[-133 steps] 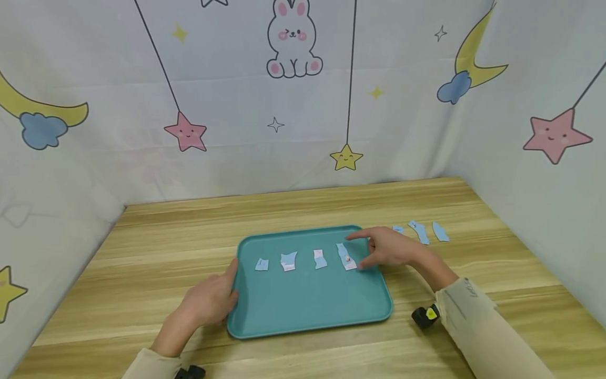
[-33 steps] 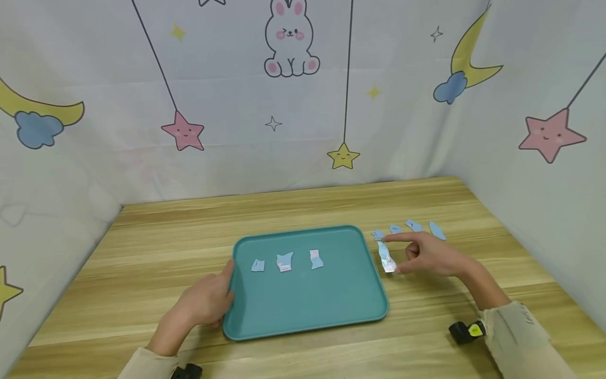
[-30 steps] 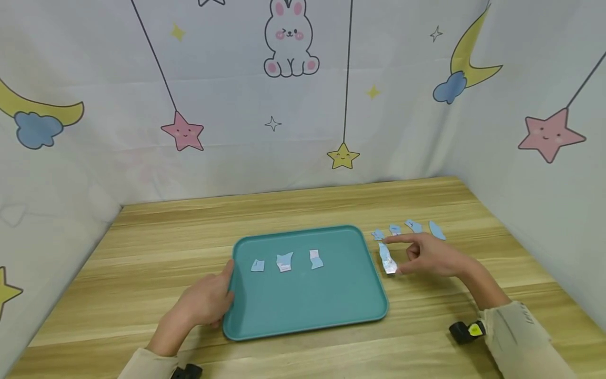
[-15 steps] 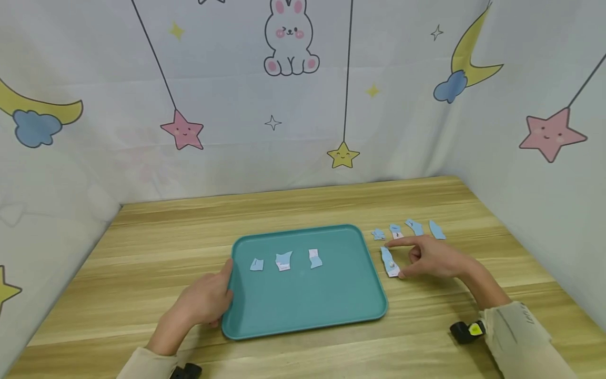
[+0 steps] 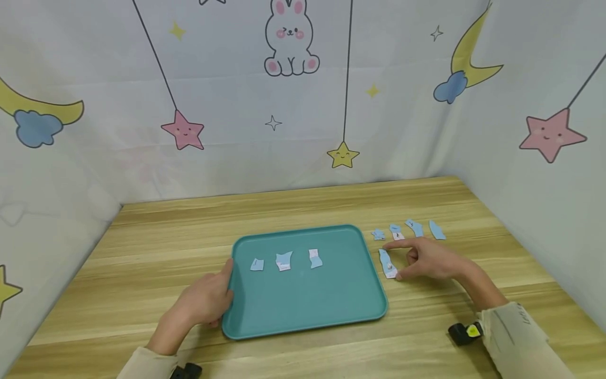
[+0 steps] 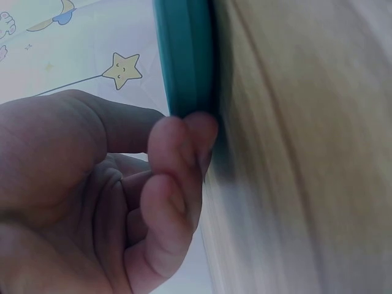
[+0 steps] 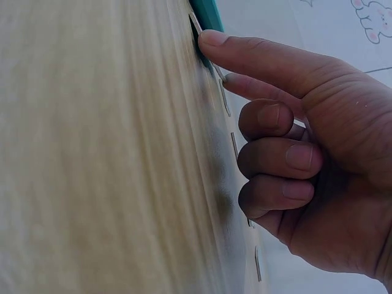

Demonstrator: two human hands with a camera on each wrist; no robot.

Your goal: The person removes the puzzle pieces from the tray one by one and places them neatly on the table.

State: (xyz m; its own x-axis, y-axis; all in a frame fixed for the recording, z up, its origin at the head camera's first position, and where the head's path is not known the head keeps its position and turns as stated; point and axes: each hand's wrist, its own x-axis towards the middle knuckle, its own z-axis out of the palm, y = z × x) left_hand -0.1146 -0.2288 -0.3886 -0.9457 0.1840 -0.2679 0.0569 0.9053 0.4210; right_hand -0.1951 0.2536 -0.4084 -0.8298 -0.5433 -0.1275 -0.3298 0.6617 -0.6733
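White cloth [image 5: 227, 95] (rabbit [image 5: 291, 58], moons [image 5: 465, 50], stars [image 5: 183, 132]) hangs behind a wood-grain table [image 5: 165, 247].

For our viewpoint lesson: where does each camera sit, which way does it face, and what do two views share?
Head: on the head, facing forward and down at the tray; left hand and right hand show.
Left wrist: worn there, facing that hand's fingers at the tray's edge.
Right wrist: worn there, facing that hand's fingers at a paper piece.
Head and left wrist share the tray.

A wood-grained bench [image 5: 161, 231] lies under the hands [image 5: 206, 298]. Beyond them hangs a white cloth [image 5: 227, 89] printed with a winking rabbit [image 5: 292, 52] and a smiling yellow star [image 5: 343, 156]; up to their left, a yellow crescent moon [image 5: 70, 113] with a blue cloud [image 5: 37, 128].
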